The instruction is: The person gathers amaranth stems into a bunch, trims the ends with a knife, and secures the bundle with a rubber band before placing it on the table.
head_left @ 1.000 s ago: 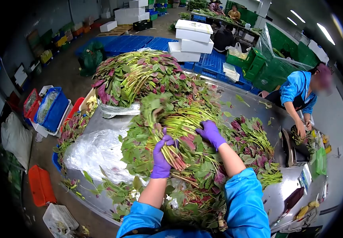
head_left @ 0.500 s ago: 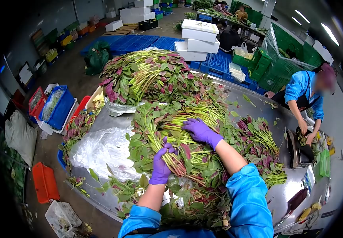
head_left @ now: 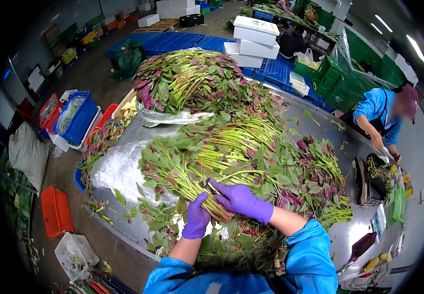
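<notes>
My left hand [head_left: 196, 216], in a purple glove, is closed round the stem ends of a bunch of amaranth greens [head_left: 175, 171]. From the other side my right hand [head_left: 241, 200], gloved alike, grips the same stems, its thumb and fingers on them. The leaves of the bunch point away and to the left, over a clear plastic sheet [head_left: 118, 164]. Just beyond lies a wide heap of loose amaranth [head_left: 244, 139], green stems showing in the middle. Trimmed leaves and stems [head_left: 251, 245] are spread close to my body.
A large amaranth pile [head_left: 187, 81] stands on the metal table's [head_left: 364, 147] far side. Another person [head_left: 376, 115] handles something at the right end, beside a black scale-like device [head_left: 366, 181]. Red [head_left: 56, 210] and white [head_left: 77, 257] crates sit on the floor at left.
My right hand has come off the heap and down to the stems beside my left hand. The bunch now lies lifted in front of the heap, spread further left.
</notes>
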{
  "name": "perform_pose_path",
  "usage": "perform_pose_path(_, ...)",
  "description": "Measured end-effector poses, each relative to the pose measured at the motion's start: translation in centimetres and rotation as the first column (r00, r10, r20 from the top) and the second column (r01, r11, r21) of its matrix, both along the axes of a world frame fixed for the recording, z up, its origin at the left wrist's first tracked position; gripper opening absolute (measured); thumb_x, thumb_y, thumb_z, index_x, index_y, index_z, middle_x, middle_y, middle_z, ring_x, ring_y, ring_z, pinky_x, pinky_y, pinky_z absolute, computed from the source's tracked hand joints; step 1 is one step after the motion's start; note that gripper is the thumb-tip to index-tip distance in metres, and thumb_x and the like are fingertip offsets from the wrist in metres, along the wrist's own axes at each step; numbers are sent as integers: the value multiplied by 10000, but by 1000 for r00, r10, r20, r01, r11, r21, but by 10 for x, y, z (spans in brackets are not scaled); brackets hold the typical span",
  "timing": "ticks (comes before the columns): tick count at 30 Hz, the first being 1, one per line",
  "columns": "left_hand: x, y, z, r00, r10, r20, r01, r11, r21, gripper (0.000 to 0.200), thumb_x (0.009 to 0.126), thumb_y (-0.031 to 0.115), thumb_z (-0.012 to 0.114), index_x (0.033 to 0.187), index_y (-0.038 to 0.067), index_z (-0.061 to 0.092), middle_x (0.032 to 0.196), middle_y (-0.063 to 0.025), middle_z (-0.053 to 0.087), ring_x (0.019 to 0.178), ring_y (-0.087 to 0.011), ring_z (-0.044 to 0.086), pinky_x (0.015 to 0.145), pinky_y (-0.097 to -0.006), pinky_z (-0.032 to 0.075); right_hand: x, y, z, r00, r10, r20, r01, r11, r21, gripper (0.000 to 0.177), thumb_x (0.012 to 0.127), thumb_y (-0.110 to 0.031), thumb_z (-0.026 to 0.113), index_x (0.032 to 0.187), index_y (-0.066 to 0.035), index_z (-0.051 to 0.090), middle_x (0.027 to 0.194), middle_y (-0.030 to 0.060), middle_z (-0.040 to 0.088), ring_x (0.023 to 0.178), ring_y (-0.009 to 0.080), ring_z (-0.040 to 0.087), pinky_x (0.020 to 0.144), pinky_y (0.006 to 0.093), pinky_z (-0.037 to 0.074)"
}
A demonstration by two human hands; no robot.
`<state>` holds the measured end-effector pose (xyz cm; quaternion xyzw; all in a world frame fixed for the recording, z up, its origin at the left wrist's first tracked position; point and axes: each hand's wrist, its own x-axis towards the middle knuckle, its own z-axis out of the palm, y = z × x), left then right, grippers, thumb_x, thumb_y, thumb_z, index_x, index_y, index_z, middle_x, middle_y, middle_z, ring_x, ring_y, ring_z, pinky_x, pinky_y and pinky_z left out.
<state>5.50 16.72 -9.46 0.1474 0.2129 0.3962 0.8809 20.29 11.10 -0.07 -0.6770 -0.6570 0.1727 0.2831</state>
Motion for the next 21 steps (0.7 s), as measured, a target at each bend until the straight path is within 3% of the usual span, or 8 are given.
perform_pose_path(2,-12,-3,1,999,54,8,-53,997,-56,455,800,39,511,1239,58,392,1014,-76,538,960,-201,548,926,-386,427,2,-8,7,983,60,-175,-74,995,-74,360,826,-389,551,1064,-124,599,871,152,635,777,314,617,693,381,494)
perform_pose_path(4,-29,-5,7,992,112,62,-106,990,-93,452,802,42,520,1236,56,394,962,-25,531,896,-141,546,920,-363,422,32,-1,-14,982,-185,30,177,969,175,302,769,-276,611,1015,-101,604,960,120,624,852,301,598,711,388,479)
perform_pose_path(6,-49,-6,12,987,116,116,-104,989,-105,507,768,28,540,1247,75,381,943,-30,494,857,-158,526,892,-362,436,62,2,-39,861,-293,417,249,956,158,275,712,-156,606,985,-124,615,933,89,596,841,282,563,790,407,418)
perform_pose_path(10,-91,-9,32,981,99,168,-101,995,7,538,725,35,553,1236,57,387,919,-45,493,819,-161,513,798,-311,456,89,-8,-15,887,-221,405,273,959,-74,305,685,-97,595,985,-148,613,943,63,595,916,255,540,855,432,389)
perform_pose_path(12,-109,-15,42,983,101,153,-107,994,29,540,717,39,557,1231,48,389,934,-57,511,814,-164,520,789,-309,459,78,-23,32,770,-151,620,24,978,208,297,686,-108,596,978,-162,614,960,37,591,953,232,527,914,444,362)
perform_pose_path(15,-116,-23,61,974,60,-217,-10,975,222,539,711,95,572,1215,21,396,1034,-117,545,856,-187,545,761,-309,479,31,-23,84,674,170,719,-392,907,153,292,694,-89,589,973,-172,613,995,31,587,968,225,534,964,437,351)
perform_pose_path(18,-106,-42,41,984,-99,-149,138,952,274,593,717,75,560,1261,-5,337,1117,-175,520,1000,-273,544,885,-371,457,-22,-10,64,658,419,626,-620,773,134,290,693,-114,586,980,-149,604,1044,37,575,1065,221,494,988,437,337)
perform_pose_path(21,-96,-78,19,983,-171,-63,173,985,23,472,757,85,573,1188,-37,426,1050,-170,548,954,-270,562,865,-409,462,-64,8,17,584,579,569,-751,652,107,309,702,-122,584,1011,-124,593,1107,51,559,1097,229,478,990,443,332)
